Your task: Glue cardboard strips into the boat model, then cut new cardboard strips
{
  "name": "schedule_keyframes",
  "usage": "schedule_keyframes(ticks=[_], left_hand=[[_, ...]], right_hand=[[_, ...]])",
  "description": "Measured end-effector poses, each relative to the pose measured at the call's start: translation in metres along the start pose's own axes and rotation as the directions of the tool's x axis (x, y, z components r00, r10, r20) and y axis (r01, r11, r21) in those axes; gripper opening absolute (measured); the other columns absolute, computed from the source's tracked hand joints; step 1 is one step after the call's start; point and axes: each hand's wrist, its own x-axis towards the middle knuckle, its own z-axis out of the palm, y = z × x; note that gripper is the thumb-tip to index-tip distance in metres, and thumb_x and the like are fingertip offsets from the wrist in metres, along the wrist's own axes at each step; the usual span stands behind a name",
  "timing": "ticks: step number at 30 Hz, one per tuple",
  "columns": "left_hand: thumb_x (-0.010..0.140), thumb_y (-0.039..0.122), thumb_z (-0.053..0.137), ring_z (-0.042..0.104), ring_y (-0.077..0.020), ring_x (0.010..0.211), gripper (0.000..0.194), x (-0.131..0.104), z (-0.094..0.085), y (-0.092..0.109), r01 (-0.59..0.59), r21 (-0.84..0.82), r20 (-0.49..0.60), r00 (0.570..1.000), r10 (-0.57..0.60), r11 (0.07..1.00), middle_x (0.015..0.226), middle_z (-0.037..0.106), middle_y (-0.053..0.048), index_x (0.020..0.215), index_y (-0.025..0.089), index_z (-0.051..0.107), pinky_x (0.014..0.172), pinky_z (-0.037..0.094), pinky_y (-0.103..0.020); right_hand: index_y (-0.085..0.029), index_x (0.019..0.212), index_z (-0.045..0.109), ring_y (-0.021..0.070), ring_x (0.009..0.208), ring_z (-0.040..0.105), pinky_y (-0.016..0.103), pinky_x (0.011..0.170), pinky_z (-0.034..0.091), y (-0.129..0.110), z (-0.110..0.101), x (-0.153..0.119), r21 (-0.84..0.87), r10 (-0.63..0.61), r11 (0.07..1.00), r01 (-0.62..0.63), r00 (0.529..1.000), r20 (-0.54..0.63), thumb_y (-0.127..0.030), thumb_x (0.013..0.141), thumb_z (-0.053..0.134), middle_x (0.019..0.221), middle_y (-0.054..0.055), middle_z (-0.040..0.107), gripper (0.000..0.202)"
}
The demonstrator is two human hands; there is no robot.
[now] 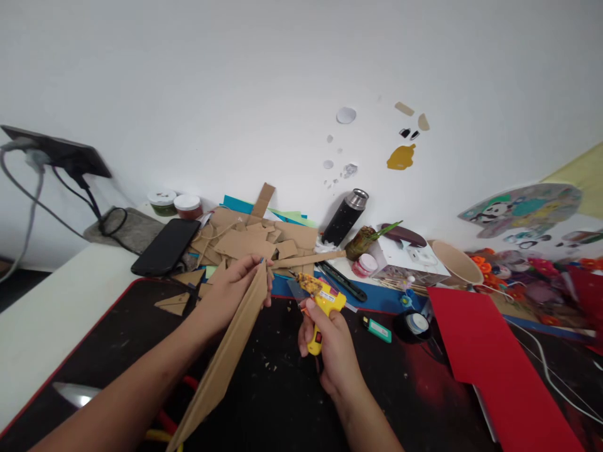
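A long folded cardboard piece is tilted on its edge, its far end gripped by my left hand. The thumb and fingers close on both sides of it. In my right hand is a yellow hot glue gun, fingers wrapped round its handle. The gun's nozzle points left, a short way right of the cardboard's far end and apart from it. Brown stains cover the gun's front. Beyond both hands lies a heap of cardboard scraps.
A box cutter and a green lighter lie near the gun. Behind stand a black thermos and a pink-lidded jar. Red card covers the right side. A phone rests left. Scissors lie partly under my left arm.
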Motion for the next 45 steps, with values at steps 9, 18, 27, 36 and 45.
schedule_keyframes(ticks=[9, 18, 27, 36, 45], left_hand=[[0.077, 0.072, 0.084, 0.073, -0.0226, 0.074, 0.057, -0.002, 0.004, -0.002, -0.044, 0.127, -0.005, 0.999, 0.045, 0.991, 0.087, 0.078, -0.004, 0.1, 0.022, 0.068, 0.068, 0.057, -0.033], [0.09, 0.058, 0.07, 0.068, -0.0246, 0.082, 0.034, -0.009, 0.009, -0.001, -0.176, 0.514, -0.149, 0.946, 0.289, 0.84, 0.085, 0.076, -0.003, 0.087, 0.024, 0.074, 0.077, 0.05, -0.034], [0.092, 0.057, 0.07, 0.068, -0.023, 0.071, 0.034, -0.018, 0.019, 0.0, -0.214, 0.503, -0.112, 0.945, 0.309, 0.837, 0.08, 0.075, -0.002, 0.089, 0.024, 0.07, 0.067, 0.05, -0.032], [0.091, 0.053, 0.068, 0.071, -0.0246, 0.075, 0.029, -0.022, 0.022, 0.005, -0.208, 0.549, -0.148, 0.929, 0.338, 0.81, 0.083, 0.078, -0.003, 0.091, 0.025, 0.073, 0.069, 0.053, -0.033], [0.091, 0.053, 0.065, 0.068, -0.0244, 0.072, 0.029, -0.022, 0.026, 0.005, -0.198, 0.557, -0.161, 0.927, 0.339, 0.806, 0.078, 0.075, -0.002, 0.088, 0.025, 0.071, 0.068, 0.052, -0.034]], right_hand=[[-0.015, 0.083, 0.074, 0.0104, 0.034, 0.048, 0.023, 0.043, 0.028, -0.004, 0.005, -0.002, 0.001, 0.012, 1.0, -0.012, 1.0, -0.009, -0.072, 0.08, 0.088, 0.046, -0.006, 0.052, 0.059], [-0.017, 0.061, 0.063, 0.0088, 0.036, 0.049, 0.021, 0.043, 0.031, -0.004, 0.011, -0.007, -0.005, -0.007, 1.0, 0.007, 0.999, 0.041, -0.081, 0.082, 0.082, 0.045, -0.003, 0.053, 0.07], [-0.019, 0.076, 0.069, 0.0123, 0.042, 0.053, 0.025, 0.046, 0.043, 0.007, 0.011, -0.008, 0.035, -0.01, 0.999, 0.005, 0.992, 0.127, -0.08, 0.08, 0.084, 0.063, 0.001, 0.067, 0.062], [-0.023, 0.098, 0.081, 0.0222, 0.077, 0.07, 0.031, 0.079, 0.059, -0.004, 0.021, -0.017, 0.014, -0.08, 0.997, 0.079, 0.977, 0.198, -0.081, 0.069, 0.092, 0.088, 0.005, 0.078, 0.066], [-0.023, 0.104, 0.083, 0.0237, 0.079, 0.073, 0.033, 0.081, 0.06, -0.001, 0.023, -0.019, 0.102, -0.038, 0.995, 0.012, 0.966, 0.255, -0.072, 0.072, 0.096, 0.089, 0.005, 0.08, 0.06]])
